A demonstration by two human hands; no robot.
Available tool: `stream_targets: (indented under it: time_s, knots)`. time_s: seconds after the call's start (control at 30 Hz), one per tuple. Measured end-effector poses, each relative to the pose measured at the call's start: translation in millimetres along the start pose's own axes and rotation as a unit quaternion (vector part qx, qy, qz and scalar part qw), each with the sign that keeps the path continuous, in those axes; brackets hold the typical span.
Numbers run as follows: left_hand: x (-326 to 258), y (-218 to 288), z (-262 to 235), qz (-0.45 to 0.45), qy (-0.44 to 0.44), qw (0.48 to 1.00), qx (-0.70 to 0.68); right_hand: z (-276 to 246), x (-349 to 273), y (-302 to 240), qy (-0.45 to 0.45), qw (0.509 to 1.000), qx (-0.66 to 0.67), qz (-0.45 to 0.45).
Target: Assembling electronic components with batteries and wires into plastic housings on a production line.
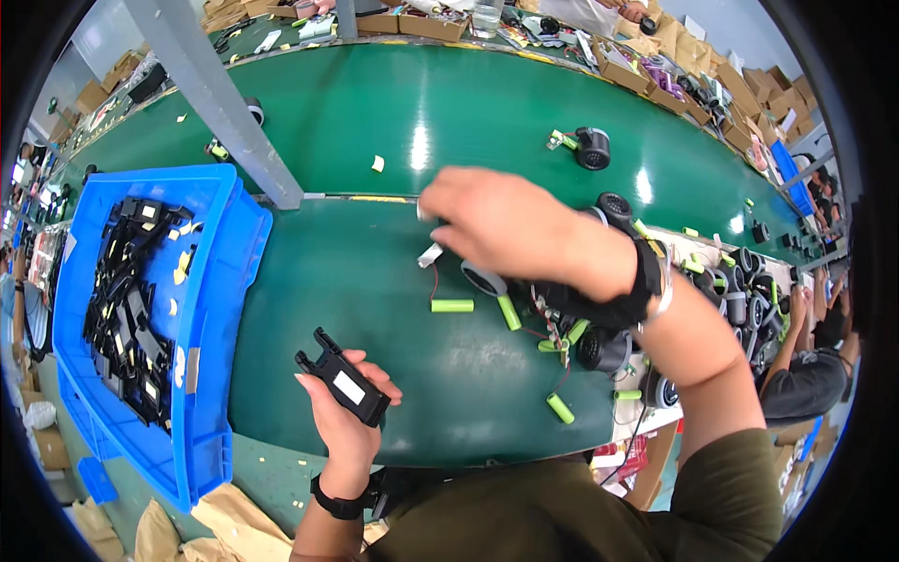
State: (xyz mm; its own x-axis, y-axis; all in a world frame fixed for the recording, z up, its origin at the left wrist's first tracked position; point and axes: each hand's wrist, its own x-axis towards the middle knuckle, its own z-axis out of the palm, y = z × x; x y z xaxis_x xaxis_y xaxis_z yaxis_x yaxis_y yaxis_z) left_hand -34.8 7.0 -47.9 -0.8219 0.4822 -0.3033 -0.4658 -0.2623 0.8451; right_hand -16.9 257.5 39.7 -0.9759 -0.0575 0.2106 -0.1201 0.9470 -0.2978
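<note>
My left hand (342, 412) is closed around a black plastic housing (348, 382) that has two prongs at its upper end and a white label on its face. My right hand (478, 211), somewhat blurred, reaches across above the mat near its far edge. Its fingers are curled, and a small pale bit shows at the fingertips, too unclear to name. Just below it are a small white connector (430, 255) and a green battery cell (452, 305), joined by a thin red wire. Part of a round grey-black motor unit (483, 278) shows under that hand.
At left stands a blue bin (211, 309) holding many black plastic parts (131, 318). Motor units with green cells (602, 348) crowd the right side. Beyond runs a green conveyor belt (356, 103) carrying another motor unit (592, 148). A grey metal post (215, 94) rises at the mat's far left.
</note>
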Motion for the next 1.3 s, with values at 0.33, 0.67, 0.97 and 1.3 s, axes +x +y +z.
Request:
stream_targets:
  time_s: [0.33, 0.67, 0.97, 1.3]
  knots:
    - [-8, -7, 3, -0.027, -0.019, 0.999, 0.007, 104, -55, -66, 0.058, 0.973, -0.172, 0.144]
    - [-31, -2, 36, -0.099, 0.012, 0.989, 0.107, 112, -90, -78, 0.170, 0.918, 0.312, 0.175]
    - [-31, -23, 41, -0.054, -0.033, 0.995, 0.075, 96, -99, -113, 0.165, 0.892, 0.379, 0.181]
    - [-30, -34, 43, -0.080, -0.028, 0.995, -0.049, 108, -96, -115, 0.193, 0.877, 0.395, 0.193]
